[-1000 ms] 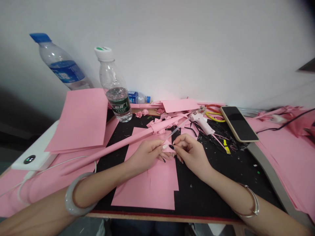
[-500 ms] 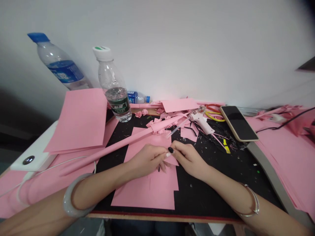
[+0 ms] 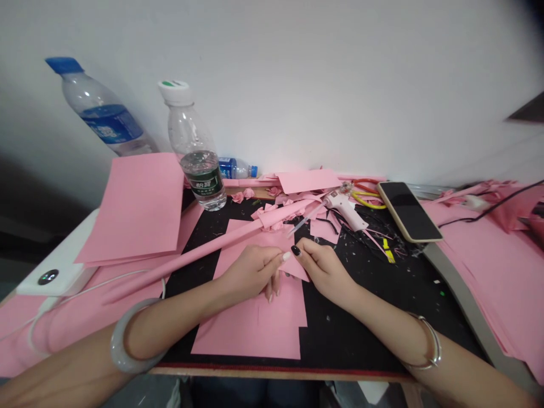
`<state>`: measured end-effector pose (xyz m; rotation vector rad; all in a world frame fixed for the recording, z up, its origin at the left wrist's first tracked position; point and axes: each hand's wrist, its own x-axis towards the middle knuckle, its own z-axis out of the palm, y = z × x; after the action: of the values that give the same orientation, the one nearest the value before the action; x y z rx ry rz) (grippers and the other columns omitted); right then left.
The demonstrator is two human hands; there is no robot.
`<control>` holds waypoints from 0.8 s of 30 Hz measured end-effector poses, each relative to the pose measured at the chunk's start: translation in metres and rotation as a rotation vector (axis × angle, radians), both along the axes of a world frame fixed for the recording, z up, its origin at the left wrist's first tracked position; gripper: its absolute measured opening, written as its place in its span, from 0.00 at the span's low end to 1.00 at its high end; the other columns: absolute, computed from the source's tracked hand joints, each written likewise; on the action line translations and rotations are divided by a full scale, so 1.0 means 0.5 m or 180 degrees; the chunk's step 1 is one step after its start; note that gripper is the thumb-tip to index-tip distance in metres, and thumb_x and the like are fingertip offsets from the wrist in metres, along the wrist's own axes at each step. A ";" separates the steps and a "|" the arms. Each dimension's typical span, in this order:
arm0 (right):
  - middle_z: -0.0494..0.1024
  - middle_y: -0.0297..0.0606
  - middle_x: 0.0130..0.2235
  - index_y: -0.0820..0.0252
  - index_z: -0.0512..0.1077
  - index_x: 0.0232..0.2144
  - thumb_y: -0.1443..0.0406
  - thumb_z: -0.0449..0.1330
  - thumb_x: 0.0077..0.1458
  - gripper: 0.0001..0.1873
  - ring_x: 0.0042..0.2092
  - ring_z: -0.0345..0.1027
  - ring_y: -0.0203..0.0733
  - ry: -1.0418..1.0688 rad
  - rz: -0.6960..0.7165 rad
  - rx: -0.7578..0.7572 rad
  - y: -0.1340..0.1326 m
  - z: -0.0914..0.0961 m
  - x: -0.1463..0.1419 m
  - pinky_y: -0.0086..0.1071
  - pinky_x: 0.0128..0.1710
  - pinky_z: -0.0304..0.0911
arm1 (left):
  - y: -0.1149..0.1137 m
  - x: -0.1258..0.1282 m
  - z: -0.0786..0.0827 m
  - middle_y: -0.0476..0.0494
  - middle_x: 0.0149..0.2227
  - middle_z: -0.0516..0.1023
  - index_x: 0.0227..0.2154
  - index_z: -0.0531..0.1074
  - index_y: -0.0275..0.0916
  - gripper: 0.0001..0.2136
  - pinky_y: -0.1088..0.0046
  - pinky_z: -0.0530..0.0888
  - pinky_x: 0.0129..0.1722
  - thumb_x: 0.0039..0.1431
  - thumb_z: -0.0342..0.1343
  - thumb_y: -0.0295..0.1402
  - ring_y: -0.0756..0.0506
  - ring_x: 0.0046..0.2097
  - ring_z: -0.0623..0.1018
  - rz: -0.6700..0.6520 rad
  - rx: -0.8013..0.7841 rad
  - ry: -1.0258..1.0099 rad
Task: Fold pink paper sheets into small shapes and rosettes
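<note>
My left hand (image 3: 253, 272) and my right hand (image 3: 325, 269) meet over the middle of a black mat (image 3: 361, 306). Both pinch a small pink paper piece (image 3: 297, 270) between thumb and fingers. The hands hover just above a larger cut pink sheet (image 3: 255, 326) lying on the mat. A long rolled pink paper tube (image 3: 199, 254) runs diagonally past my left hand. I wear a pale bangle on the left wrist and a thin metal bracelet on the right.
A white glue gun (image 3: 346, 209), scissors with red and yellow handles (image 3: 368, 195) and a phone (image 3: 408, 211) lie beyond my right hand. Water bottles (image 3: 196, 156) stand at the back left beside a pink sheet stack (image 3: 140, 207). Pink scraps litter the mat.
Both hands have shifted slightly and turned the small pink piece between their fingertips; its lower corner now points down to the right. Nothing else on the table moved.
</note>
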<state>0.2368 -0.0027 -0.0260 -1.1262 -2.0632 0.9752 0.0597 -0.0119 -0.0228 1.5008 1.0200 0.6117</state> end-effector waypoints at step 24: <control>0.56 0.26 0.19 0.60 0.58 0.21 0.62 0.48 0.61 0.16 0.21 0.50 0.30 -0.0236 0.0508 0.0084 -0.001 0.005 0.004 0.25 0.22 0.47 | 0.009 -0.001 0.000 0.46 0.22 0.78 0.21 0.65 0.35 0.09 0.74 0.76 0.27 0.56 0.49 0.26 0.48 0.27 0.80 -0.0129 -0.0535 -0.0370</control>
<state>0.2389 -0.0031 -0.0234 -1.0103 -2.2472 0.9914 0.0594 -0.0073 -0.0229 1.3205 0.9261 0.5639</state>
